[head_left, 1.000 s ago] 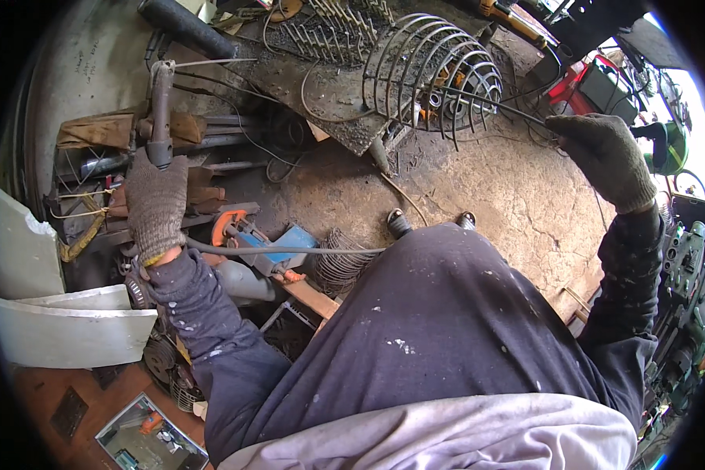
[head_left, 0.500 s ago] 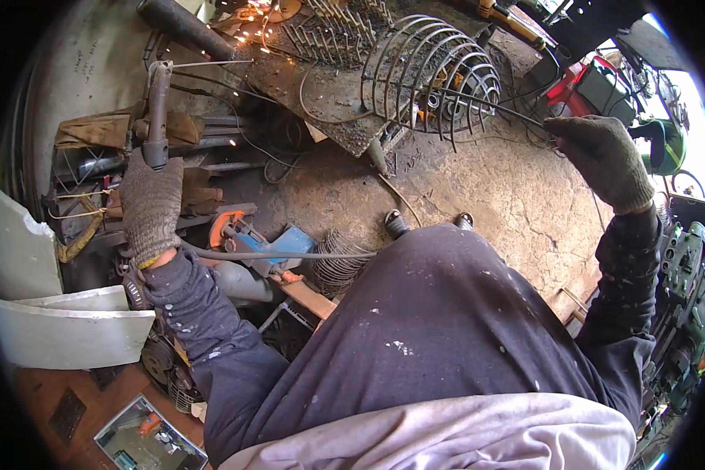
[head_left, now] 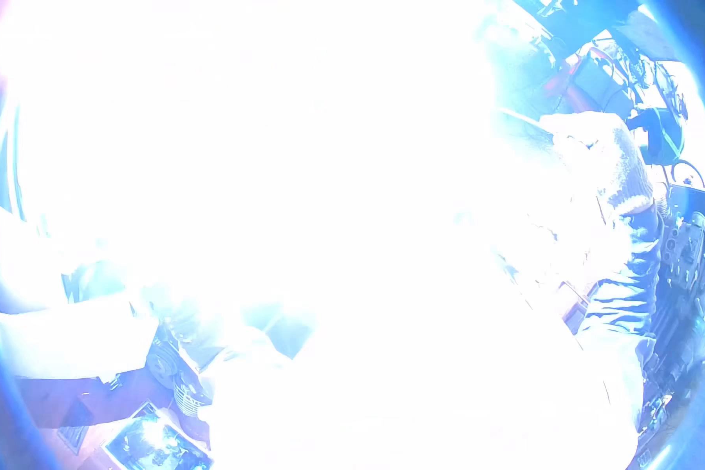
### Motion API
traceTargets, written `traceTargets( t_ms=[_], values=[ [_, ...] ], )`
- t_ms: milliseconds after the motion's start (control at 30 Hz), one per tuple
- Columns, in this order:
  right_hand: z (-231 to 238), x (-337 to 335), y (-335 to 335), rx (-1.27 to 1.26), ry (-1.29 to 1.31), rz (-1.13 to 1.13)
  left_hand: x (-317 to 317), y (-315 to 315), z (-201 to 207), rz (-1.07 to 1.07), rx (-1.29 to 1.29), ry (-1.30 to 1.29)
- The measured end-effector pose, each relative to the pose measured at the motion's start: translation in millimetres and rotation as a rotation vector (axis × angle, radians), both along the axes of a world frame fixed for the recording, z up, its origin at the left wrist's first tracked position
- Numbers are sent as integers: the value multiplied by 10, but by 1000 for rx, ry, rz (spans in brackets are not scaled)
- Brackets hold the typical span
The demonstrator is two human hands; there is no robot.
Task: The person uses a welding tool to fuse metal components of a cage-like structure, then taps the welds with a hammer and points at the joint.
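Observation:
A blinding white-blue glare fills most of the head view, hiding the middle and the left. At the right, my gloved right hand (head_left: 603, 160) still shows, its fingers closed on a thin metal rod (head_left: 525, 119). The rod runs leftward from the fingers and vanishes into the glare. My left hand is washed out completely; half a second ago it gripped a welding electrode holder with a thin electrode in it. Also lost in the light are the curved bar cage and the metal worktable seen earlier. My right sleeve (head_left: 630, 274) shows pale folds.
Pale curved panels (head_left: 70, 337) lie at the left. Below them is a shallow framed tray (head_left: 157, 442) with things in it. Machinery (head_left: 685, 243) stands along the right edge, and a dark box (head_left: 603, 82) sits at the upper right.
An intense flash has whitened most of the view, swallowing my left hand, the electrode holder, the cage and the worktable. My right hand keeps nearly the same place with the rod.

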State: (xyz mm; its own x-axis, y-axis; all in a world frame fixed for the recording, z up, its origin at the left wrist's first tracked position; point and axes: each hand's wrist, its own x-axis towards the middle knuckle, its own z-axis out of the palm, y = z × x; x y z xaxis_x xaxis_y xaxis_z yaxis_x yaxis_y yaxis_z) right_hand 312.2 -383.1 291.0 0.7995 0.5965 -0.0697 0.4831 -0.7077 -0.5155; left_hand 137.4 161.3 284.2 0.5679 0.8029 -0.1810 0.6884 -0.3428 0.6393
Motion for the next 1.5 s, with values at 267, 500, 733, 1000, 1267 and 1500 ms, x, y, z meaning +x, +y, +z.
traceTargets(
  t_ms=[267,500,733,1000,1267,1500],
  values=[
    [-78,113,-2,-15,-95,148,-28,-319,66,-75,249,47],
    [-33,91,9,-32,-46,122,-5,-219,6,-48,199,83],
    [-33,83,9,-49,-63,124,3,163,-298,-131,482,199],
    [-29,30,45,-28,-4,40,85,-53,-170,-85,346,307],
    [-16,34,76,-4,-10,12,2,-460,132,-50,202,51],
    [-6,18,91,-29,-30,22,-12,-299,-11,-39,213,116]
  ],
)
